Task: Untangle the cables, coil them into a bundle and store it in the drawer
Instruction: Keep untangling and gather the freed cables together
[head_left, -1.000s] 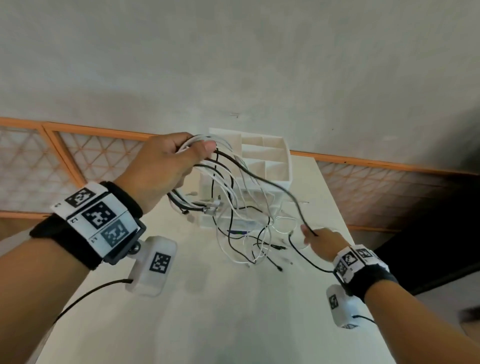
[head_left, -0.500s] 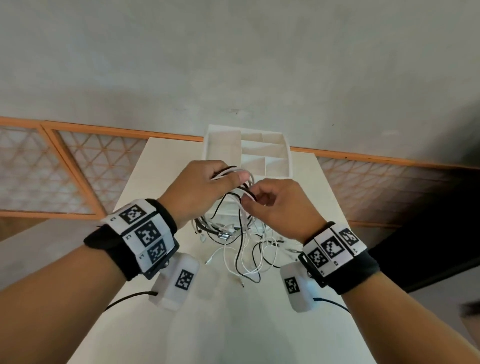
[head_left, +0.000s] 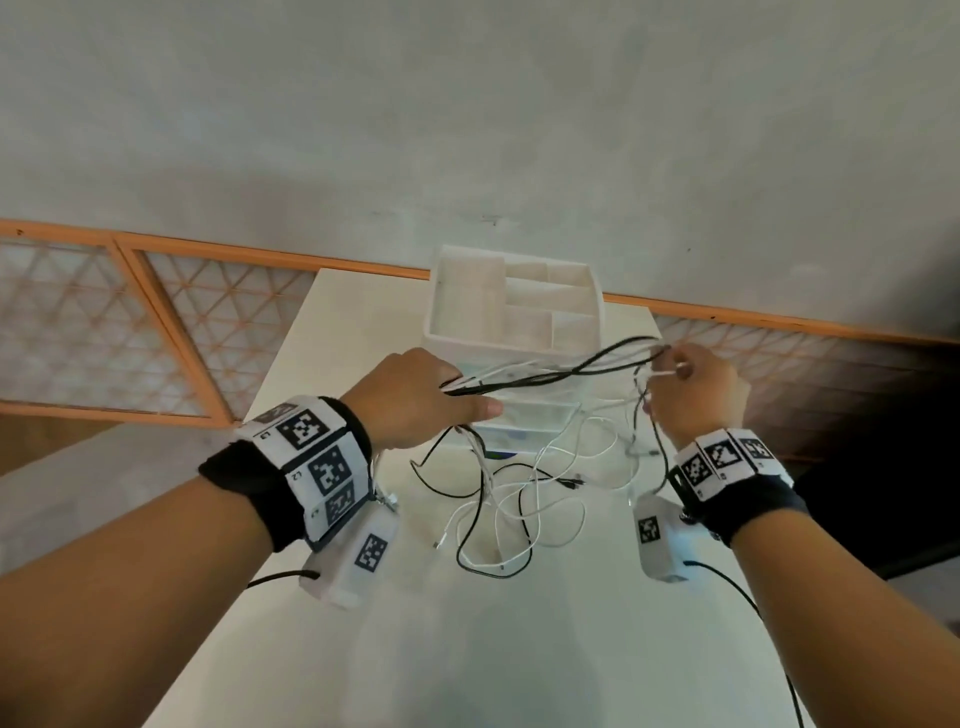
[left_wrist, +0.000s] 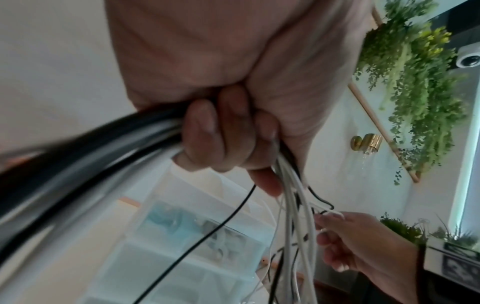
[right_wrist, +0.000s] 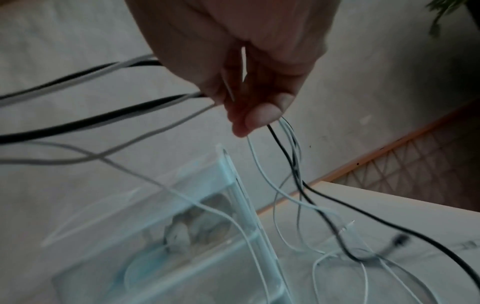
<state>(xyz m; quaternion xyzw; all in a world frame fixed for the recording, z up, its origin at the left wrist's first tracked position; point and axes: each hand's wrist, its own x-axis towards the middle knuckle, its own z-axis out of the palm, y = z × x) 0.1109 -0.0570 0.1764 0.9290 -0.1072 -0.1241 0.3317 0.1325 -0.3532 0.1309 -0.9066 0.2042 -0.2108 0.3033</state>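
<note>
Several black and white cables stretch between my two hands above the table. My left hand grips one end of the bunch in a fist. My right hand pinches the other end between thumb and fingers. Loose loops of the cables hang down and lie tangled on the white table. Behind the cables stands a white drawer unit with translucent drawers; its open top tray has dividers.
The table is narrow and its edges fall away on both sides. An orange-framed lattice panel and a grey wall run behind it. Green plants and a gold wall fitting show in the left wrist view.
My hands, close together in front of the drawer unit half a second ago, have moved apart. The right hand went right, drawing the cables out into a taut span.
</note>
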